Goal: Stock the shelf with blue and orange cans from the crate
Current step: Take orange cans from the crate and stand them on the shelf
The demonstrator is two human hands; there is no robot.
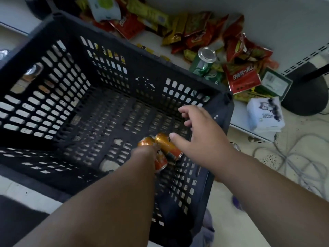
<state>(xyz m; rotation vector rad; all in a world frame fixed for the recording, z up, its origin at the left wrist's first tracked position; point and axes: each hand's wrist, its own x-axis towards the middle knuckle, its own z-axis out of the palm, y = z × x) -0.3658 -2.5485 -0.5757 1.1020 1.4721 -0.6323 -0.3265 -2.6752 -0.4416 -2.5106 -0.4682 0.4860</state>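
Two orange cans lie side by side on the crate floor, near right, long axes running near-right to far-left. The left hand reaches the nearer can, its grip hidden. The right hand hovers just right, fingers spread.

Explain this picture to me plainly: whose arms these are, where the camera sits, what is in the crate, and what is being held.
The camera sits on a person's head, looking down, so both bare arms are theirs. The left hand reaches onto one orange can lying on the floor of the dark slotted crate; its fingers are hidden, so a grip is unclear. The right hand hovers open above the second orange can. Behind the crate, a white shelf holds snack packets and a green can.
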